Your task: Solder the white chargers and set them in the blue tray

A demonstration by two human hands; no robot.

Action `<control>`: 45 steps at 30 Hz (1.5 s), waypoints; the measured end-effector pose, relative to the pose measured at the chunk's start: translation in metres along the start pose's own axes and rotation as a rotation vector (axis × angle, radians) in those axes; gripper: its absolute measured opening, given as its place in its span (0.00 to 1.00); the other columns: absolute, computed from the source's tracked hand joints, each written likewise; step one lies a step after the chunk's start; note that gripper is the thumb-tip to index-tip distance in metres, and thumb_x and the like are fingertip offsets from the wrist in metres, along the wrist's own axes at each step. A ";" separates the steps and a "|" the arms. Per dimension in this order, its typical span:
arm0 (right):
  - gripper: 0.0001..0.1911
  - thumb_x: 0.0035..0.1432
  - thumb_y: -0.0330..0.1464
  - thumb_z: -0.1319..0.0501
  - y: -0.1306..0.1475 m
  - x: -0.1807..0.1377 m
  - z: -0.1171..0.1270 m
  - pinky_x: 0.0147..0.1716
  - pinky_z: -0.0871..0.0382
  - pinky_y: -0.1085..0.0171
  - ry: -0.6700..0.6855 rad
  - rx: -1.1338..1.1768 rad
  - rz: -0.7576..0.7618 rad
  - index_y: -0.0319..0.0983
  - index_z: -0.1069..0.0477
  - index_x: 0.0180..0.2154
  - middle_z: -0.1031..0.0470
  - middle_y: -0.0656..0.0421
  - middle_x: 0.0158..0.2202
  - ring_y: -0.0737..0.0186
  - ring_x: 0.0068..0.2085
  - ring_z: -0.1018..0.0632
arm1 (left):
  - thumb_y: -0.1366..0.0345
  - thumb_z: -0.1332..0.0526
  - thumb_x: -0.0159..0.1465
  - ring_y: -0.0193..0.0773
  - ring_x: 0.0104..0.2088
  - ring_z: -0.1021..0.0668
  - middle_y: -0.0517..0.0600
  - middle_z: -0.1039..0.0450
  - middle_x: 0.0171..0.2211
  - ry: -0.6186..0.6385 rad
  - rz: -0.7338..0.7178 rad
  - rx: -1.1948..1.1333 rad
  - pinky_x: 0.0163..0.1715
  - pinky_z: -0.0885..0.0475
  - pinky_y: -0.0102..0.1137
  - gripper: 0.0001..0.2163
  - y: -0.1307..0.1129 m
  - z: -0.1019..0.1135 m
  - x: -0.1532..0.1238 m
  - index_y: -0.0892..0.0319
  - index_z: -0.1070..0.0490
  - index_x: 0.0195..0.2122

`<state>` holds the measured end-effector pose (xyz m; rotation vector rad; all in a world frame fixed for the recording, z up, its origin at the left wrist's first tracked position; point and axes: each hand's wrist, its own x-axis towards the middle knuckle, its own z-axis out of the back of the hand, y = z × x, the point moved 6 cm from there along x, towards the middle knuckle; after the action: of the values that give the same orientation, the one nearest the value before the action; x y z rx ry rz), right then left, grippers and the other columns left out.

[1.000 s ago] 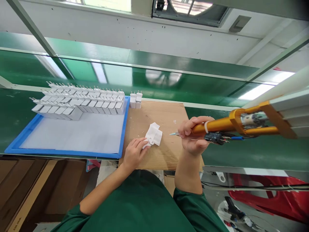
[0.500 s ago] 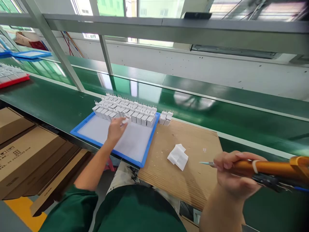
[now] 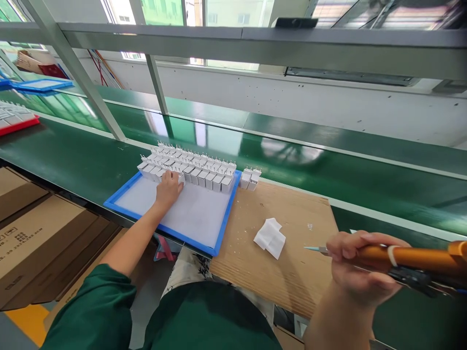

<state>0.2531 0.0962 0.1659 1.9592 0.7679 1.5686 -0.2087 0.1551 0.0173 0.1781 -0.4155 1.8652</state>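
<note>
The left hand (image 3: 168, 187) rests at the front row of white chargers (image 3: 189, 167) standing along the far edge of the blue tray (image 3: 120, 190). Its grip is curled over one charger there, though I cannot tell whether the fingers have closed on it. The rows stand tight, so a nudge could topple neighbours like dominoes.

The right hand (image 3: 359, 267) has its grip wrapped firmly round an orange tool (image 3: 408, 257), whose pointed tip (image 3: 310, 248) hangs over the right edge of the cardboard sheet (image 3: 288, 262); left unwatched, that tip could catch the folded white cloth (image 3: 270, 236).

The desk is a long green conveyor (image 3: 365, 184) under grey rails, with windows behind and cartons (image 3: 40, 238) stacked below at the left.
</note>
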 end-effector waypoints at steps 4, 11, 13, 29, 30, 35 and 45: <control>0.27 0.36 0.55 0.27 0.000 0.000 0.004 0.10 0.47 0.67 -0.028 -0.034 -0.012 0.44 0.26 0.33 0.37 0.67 0.15 0.68 0.13 0.42 | 0.64 0.41 0.64 0.62 0.59 0.32 0.66 0.33 0.53 -0.061 -0.036 -0.061 0.54 0.31 0.52 0.13 0.000 -0.002 0.006 0.63 0.33 0.49; 0.31 0.31 0.60 0.28 0.003 0.002 0.006 0.09 0.50 0.65 -0.108 -0.120 -0.008 0.45 0.29 0.30 0.38 0.68 0.13 0.66 0.13 0.43 | 0.73 0.46 0.64 0.54 0.71 0.43 0.63 0.35 0.63 -0.160 -0.095 -0.163 0.69 0.56 0.57 0.14 -0.006 -0.010 -0.001 0.61 0.32 0.51; 0.32 0.30 0.61 0.29 0.004 0.002 0.004 0.08 0.50 0.64 -0.118 -0.134 -0.013 0.46 0.29 0.30 0.38 0.68 0.13 0.66 0.12 0.44 | 0.75 0.47 0.64 0.54 0.71 0.43 0.62 0.34 0.62 -0.179 -0.092 -0.186 0.69 0.58 0.60 0.16 -0.007 -0.011 -0.002 0.60 0.31 0.51; 0.26 0.34 0.53 0.26 0.004 0.001 0.002 0.09 0.49 0.65 -0.012 -0.023 -0.019 0.45 0.24 0.32 0.37 0.65 0.14 0.66 0.13 0.41 | 0.72 0.45 0.60 0.51 0.70 0.42 0.68 0.45 0.67 -0.432 0.563 -0.496 0.70 0.48 0.48 0.32 0.092 0.003 0.011 0.67 0.51 0.66; 0.26 0.34 0.53 0.26 0.003 0.001 0.003 0.10 0.48 0.65 -0.016 -0.021 -0.034 0.45 0.24 0.32 0.37 0.65 0.14 0.66 0.13 0.41 | 0.73 0.44 0.58 0.51 0.71 0.43 0.67 0.47 0.69 -0.390 0.637 -0.540 0.70 0.48 0.48 0.36 0.107 -0.001 0.016 0.67 0.55 0.68; 0.25 0.35 0.52 0.27 0.002 0.001 0.005 0.10 0.49 0.65 -0.006 -0.010 -0.017 0.44 0.24 0.32 0.36 0.65 0.15 0.66 0.14 0.41 | 0.71 0.35 0.49 0.64 0.66 0.37 0.70 0.39 0.65 -0.093 0.719 -0.642 0.61 0.35 0.56 0.47 0.148 -0.020 0.036 0.67 0.54 0.70; 0.28 0.43 0.54 0.28 -0.001 -0.007 0.006 0.15 0.41 0.68 0.043 0.006 -0.036 0.42 0.27 0.39 0.35 0.67 0.19 0.69 0.17 0.37 | 0.72 0.39 0.53 0.61 0.69 0.43 0.67 0.46 0.68 -0.372 0.514 -0.480 0.69 0.50 0.56 0.41 0.110 0.026 0.036 0.69 0.51 0.69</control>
<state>0.2581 0.0916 0.1592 1.9114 0.8217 1.5936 -0.3267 0.1468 0.0317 0.0945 -1.2442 2.1658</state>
